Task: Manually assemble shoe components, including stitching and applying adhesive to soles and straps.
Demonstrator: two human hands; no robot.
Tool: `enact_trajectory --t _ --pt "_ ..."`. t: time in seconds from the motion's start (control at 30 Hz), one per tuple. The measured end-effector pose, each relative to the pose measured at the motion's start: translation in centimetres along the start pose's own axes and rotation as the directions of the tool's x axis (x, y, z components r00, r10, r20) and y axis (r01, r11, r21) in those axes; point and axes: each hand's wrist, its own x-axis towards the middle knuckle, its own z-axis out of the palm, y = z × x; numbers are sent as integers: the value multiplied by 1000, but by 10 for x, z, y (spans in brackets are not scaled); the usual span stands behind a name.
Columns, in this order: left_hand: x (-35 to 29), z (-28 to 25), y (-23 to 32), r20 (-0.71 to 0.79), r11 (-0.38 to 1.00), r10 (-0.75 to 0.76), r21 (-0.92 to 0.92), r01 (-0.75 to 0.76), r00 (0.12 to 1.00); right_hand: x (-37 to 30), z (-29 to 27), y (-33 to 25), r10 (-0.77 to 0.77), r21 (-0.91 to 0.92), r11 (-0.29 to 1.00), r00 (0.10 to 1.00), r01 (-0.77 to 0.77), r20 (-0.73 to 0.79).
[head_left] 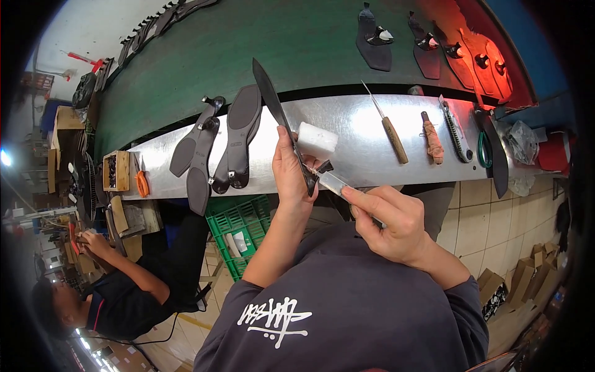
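Note:
My left hand (288, 170) grips a dark shoe sole (268, 90), held upright above the bench edge with its heel end down. A small black heel (325, 166) juts out from its lower end. Between the fingers of my right hand (393, 226) is a flat metal blade (333, 184), its tip touching or very close to the heel. The blade's back end is hidden in my grip. Just behind the sole, a white block (318, 140) rests on the metal bench (359, 149). More heeled soles (238, 133) lie left of my left hand.
On the bench's right are an awl (393, 139), a cloth-wrapped tool (432, 142), a utility knife (457, 131) and a green ring-shaped handle (484, 150). Beyond runs a green belt (297, 37) with soles under red light. A green crate (238, 217) stands below; a co-worker (130, 291) works left.

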Motion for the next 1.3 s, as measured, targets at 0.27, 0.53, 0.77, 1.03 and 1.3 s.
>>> enact_trajectory --t 0.27,0.53,0.77,1.03,1.3 --pt "5 -6 2 -2 992 -125 -19 125 992 -3 -1 2 -18 3 1000 1000 18 25" --pt "-4 3 18 -9 969 -232 88 231 973 -3 -5 7 -87 -21 996 994 88 61" --pt "3 -17 18 183 932 -363 49 360 914 -2 -15 7 -125 -17 991 978 130 166" --pt "0 -19 22 206 915 -403 96 391 892 1 -18 9 -170 -19 984 971 175 169" --pt "-1 -20 24 221 905 -424 139 402 878 3 -21 9 -170 16 985 966 171 196"
